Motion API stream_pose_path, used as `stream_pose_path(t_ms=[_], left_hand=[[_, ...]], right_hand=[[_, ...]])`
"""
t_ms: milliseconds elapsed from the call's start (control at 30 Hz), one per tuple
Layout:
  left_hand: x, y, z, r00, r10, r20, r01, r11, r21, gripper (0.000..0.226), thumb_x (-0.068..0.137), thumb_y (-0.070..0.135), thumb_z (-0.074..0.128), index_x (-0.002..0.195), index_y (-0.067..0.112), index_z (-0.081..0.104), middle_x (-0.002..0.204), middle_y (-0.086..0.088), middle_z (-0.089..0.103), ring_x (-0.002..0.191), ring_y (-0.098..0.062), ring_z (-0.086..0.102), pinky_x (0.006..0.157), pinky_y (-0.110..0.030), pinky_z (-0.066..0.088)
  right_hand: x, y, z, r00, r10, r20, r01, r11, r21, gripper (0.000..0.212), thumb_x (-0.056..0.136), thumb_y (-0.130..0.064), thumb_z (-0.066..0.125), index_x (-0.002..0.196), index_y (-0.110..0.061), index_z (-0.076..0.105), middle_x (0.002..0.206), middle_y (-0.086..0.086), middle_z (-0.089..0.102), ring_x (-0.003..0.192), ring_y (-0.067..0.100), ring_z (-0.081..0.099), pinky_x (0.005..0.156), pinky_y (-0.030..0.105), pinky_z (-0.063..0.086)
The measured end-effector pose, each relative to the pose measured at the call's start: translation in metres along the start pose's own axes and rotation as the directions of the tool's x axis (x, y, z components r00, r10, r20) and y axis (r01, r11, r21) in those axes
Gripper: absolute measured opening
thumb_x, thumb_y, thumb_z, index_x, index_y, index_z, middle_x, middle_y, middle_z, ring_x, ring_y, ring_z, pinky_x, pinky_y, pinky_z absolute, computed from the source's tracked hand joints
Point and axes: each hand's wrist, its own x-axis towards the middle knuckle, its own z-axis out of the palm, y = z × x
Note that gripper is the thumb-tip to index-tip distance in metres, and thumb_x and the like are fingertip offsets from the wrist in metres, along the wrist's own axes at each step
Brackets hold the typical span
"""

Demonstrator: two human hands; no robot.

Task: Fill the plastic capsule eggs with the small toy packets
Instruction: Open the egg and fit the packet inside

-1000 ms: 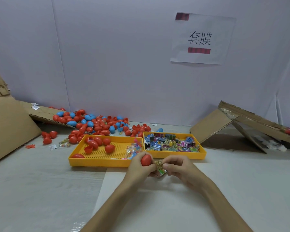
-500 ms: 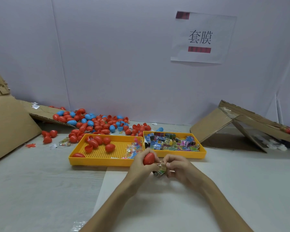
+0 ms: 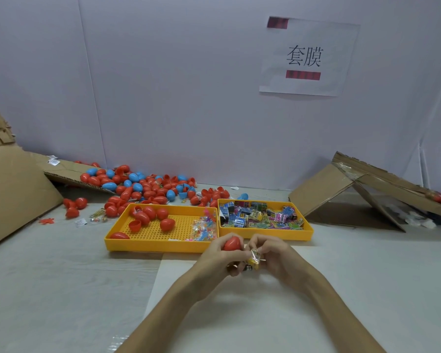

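Observation:
My left hand (image 3: 218, 258) grips a red capsule egg (image 3: 231, 244) just in front of the two yellow trays. Right beside it, my right hand (image 3: 275, 258) pinches a small yellow toy packet (image 3: 254, 258) against the egg hand. The left yellow tray (image 3: 148, 244) holds several red eggs and egg halves plus clear bags of small toys (image 3: 204, 228). The right yellow tray (image 3: 306, 233) is full of colourful toy packets (image 3: 260, 215).
A heap of red and blue eggs (image 3: 143, 184) lies behind the trays against the white wall. Cardboard sheets lean at the left (image 3: 13, 189) and right (image 3: 367, 189). A few loose red eggs (image 3: 74, 206) and scraps lie on the table left of the trays.
Both hands have stayed together in front of the trays. The right hand's fingers have worked the packet, which now sits lower between the hands, below the egg.

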Motion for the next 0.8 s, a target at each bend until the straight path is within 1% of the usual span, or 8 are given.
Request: stream_pose_path(t_ms=[67, 200, 333, 400, 500, 600, 733, 800], left_hand=[[0.001, -0.002, 0.0, 1.0, -0.014, 0.0, 0.014, 1.0, 0.02, 0.021, 0.086, 0.008, 0.078, 0.088, 0.012, 0.057, 0.074, -0.004, 0.056, 0.061, -0.017, 0.051, 0.055, -0.025, 0.043], [0.002, -0.003, 0.0, 1.0, -0.011, -0.018, 0.011, 1.0, -0.008, 0.018, 0.088, -0.001, 0.072, 0.089, 0.009, 0.057, 0.083, -0.01, 0.058, 0.068, -0.021, 0.06, 0.059, -0.029, 0.051], [0.004, 0.0, -0.004, 0.987, 0.041, -0.153, -0.057, 0.994, -0.097, 0.019, 0.088, -0.003, 0.07, 0.09, 0.008, 0.055, 0.084, -0.011, 0.058, 0.066, -0.024, 0.064, 0.062, -0.03, 0.055], [0.006, 0.0, -0.006, 0.964, 0.071, -0.255, -0.095, 0.992, -0.084, 0.018, 0.089, -0.003, 0.07, 0.089, 0.007, 0.055, 0.084, -0.013, 0.058, 0.066, -0.026, 0.066, 0.064, -0.029, 0.056], [0.008, -0.001, -0.006, 0.929, 0.135, -0.345, -0.157, 0.987, -0.038, 0.016, 0.091, -0.003, 0.067, 0.089, 0.006, 0.054, 0.083, -0.013, 0.06, 0.07, -0.028, 0.07, 0.065, -0.028, 0.057], [0.009, -0.003, -0.006, 0.902, 0.194, -0.386, -0.189, 0.981, 0.052, 0.016, 0.09, -0.005, 0.067, 0.088, 0.007, 0.056, 0.085, -0.011, 0.061, 0.073, -0.027, 0.073, 0.066, -0.026, 0.058], [0.01, -0.005, -0.005, 0.882, 0.253, -0.398, -0.206, 0.966, 0.158, 0.02, 0.086, -0.006, 0.071, 0.085, 0.011, 0.06, 0.089, -0.007, 0.061, 0.082, -0.029, 0.071, 0.068, -0.025, 0.058], [0.011, -0.006, -0.006, 0.876, 0.277, -0.394, -0.208, 0.955, 0.21, 0.021, 0.084, -0.005, 0.072, 0.083, 0.012, 0.061, 0.087, -0.004, 0.06, 0.08, -0.023, 0.069, 0.067, -0.025, 0.058]], right_hand=[[0.0, 0.0, 0.0, 1.0, -0.004, -0.002, 0.004, 1.0, -0.014, 0.006, 0.069, -0.011, 0.057, 0.071, -0.013, 0.062, 0.078, 0.01, 0.056, 0.075, 0.023, 0.052, 0.066, 0.034, 0.041], [-0.002, 0.001, 0.0, 0.999, -0.035, -0.004, 0.035, 0.999, -0.04, 0.003, 0.077, -0.011, 0.066, 0.079, -0.01, 0.066, 0.085, 0.014, 0.055, 0.081, 0.03, 0.048, 0.069, 0.036, 0.043], [0.0, 0.0, -0.002, 0.977, -0.132, -0.17, 0.121, 0.99, -0.077, 0.012, 0.089, -0.003, 0.069, 0.082, -0.012, 0.07, 0.072, 0.008, 0.054, 0.063, 0.02, 0.05, 0.059, 0.027, 0.046], [0.0, -0.002, -0.004, 0.963, -0.161, -0.214, 0.162, 0.987, -0.011, 0.016, 0.089, -0.004, 0.068, 0.076, -0.013, 0.071, 0.064, 0.005, 0.052, 0.059, 0.018, 0.049, 0.055, 0.024, 0.045], [-0.003, -0.007, -0.003, 0.973, -0.161, -0.164, 0.171, 0.984, 0.05, 0.007, 0.082, -0.015, 0.072, 0.076, -0.011, 0.073, 0.064, 0.006, 0.053, 0.058, 0.016, 0.049, 0.055, 0.022, 0.044], [-0.004, -0.003, 0.001, 0.986, -0.148, -0.08, 0.148, 0.989, 0.0, 0.012, 0.083, -0.018, 0.07, 0.087, -0.007, 0.075, 0.068, 0.008, 0.057, 0.061, 0.016, 0.051, 0.06, 0.024, 0.045], [-0.004, 0.0, 0.0, 0.983, -0.159, -0.091, 0.156, 0.987, -0.04, 0.013, 0.082, -0.017, 0.073, 0.092, -0.01, 0.075, 0.072, 0.006, 0.059, 0.061, 0.016, 0.051, 0.061, 0.024, 0.046], [-0.003, 0.001, -0.002, 0.979, -0.173, -0.103, 0.166, 0.983, -0.079, 0.012, 0.081, -0.019, 0.075, 0.092, -0.014, 0.077, 0.072, 0.002, 0.061, 0.06, 0.015, 0.051, 0.061, 0.024, 0.046]])
